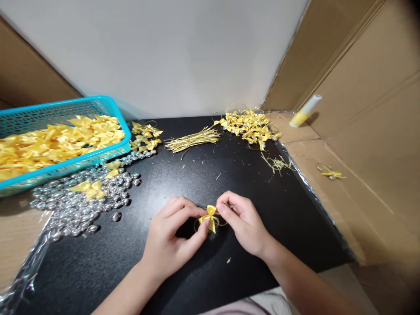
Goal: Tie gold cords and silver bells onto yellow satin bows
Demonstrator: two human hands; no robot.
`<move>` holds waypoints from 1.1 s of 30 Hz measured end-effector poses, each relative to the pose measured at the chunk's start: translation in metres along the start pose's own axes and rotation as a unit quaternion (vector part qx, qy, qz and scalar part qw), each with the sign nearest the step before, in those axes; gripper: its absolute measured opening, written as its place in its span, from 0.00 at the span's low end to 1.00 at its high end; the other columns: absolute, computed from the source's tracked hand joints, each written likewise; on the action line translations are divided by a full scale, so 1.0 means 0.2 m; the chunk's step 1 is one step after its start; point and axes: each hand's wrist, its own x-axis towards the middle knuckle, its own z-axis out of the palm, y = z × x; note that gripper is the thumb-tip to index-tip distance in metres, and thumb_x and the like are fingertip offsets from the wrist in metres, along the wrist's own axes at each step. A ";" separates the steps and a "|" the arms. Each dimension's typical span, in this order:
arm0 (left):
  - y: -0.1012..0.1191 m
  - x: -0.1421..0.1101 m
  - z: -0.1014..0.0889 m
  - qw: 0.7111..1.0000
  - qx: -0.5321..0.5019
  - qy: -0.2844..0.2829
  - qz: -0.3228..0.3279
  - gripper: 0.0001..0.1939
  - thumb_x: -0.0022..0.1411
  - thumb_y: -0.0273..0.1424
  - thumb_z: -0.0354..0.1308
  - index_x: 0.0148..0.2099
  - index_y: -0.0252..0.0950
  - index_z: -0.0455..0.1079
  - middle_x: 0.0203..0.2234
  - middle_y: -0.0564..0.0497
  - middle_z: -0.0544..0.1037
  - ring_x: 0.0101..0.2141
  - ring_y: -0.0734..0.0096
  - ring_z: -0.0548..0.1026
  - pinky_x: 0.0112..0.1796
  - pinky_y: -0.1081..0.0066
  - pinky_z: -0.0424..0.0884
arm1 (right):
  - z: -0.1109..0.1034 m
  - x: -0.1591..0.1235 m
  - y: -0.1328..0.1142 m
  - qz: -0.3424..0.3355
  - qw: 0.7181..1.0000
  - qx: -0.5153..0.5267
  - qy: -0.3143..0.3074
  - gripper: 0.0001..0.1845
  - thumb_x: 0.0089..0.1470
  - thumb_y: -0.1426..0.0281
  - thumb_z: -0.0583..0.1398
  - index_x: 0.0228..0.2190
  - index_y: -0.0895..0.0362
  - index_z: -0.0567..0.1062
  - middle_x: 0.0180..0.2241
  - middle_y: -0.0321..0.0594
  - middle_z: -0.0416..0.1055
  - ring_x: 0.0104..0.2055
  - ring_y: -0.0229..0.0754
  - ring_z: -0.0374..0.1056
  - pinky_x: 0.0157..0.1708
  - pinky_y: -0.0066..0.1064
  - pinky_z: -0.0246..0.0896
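Observation:
A small yellow ribbon bow (211,211) is pinched between the thumb and forefinger of my left hand (175,232), just above the black tabletop. Thin gold cord (225,224) loops out on both sides of the bow. Close to the bow's right edge, my right hand (241,218) has its thumb and forefinger pressed together on what looks like the gold cord; the fingertips cover most of that spot. Straight gold cords (193,139) lie in a bundle farther back. Silver beads (82,214) spread over the left side, with loose yellow bows (90,190) on top.
A turquoise basket (113,107) full of yellow bows stands at the left. Beaded bows (249,124) are heaped at the back right, near cord trimmings (278,163). On the cardboard at right are a white-and-yellow tube (306,111) and a single bow (332,173).

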 end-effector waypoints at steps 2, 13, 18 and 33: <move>0.00 -0.01 0.01 1.000 0.016 0.015 0.016 0.08 0.55 0.20 0.62 0.37 0.37 0.72 0.26 0.53 0.74 0.29 0.72 0.72 0.32 0.72 0.68 | 0.00 0.00 0.00 -0.005 1.000 -0.001 0.002 0.11 0.61 0.67 0.55 0.27 0.57 0.68 0.24 0.31 0.61 0.26 0.33 0.56 0.27 0.25 0.51; -0.01 -0.01 0.01 0.993 0.045 0.067 0.085 0.09 0.54 0.17 0.63 0.35 0.34 0.73 0.25 0.53 0.72 0.27 0.75 0.69 0.30 0.73 0.66 | 0.01 0.00 0.01 -0.006 1.000 0.005 0.015 0.11 0.60 0.67 0.56 0.27 0.58 0.69 0.23 0.31 0.61 0.25 0.32 0.55 0.25 0.25 0.50; -0.01 0.00 0.02 0.995 0.049 0.051 0.074 0.07 0.55 0.18 0.63 0.36 0.34 0.73 0.25 0.52 0.72 0.27 0.74 0.69 0.30 0.72 0.66 | 0.01 0.00 0.01 -0.008 1.000 0.011 0.015 0.11 0.60 0.67 0.56 0.26 0.58 0.69 0.23 0.31 0.62 0.25 0.32 0.56 0.25 0.24 0.52; -0.01 0.00 0.03 0.998 0.045 0.036 0.039 0.05 0.57 0.20 0.61 0.35 0.34 0.72 0.25 0.52 0.73 0.27 0.73 0.70 0.30 0.71 0.67 | 0.01 0.01 -0.01 -0.018 0.999 -0.037 0.032 0.09 0.55 0.70 0.60 0.25 0.59 0.75 0.20 0.31 0.61 0.22 0.31 0.55 0.21 0.24 0.48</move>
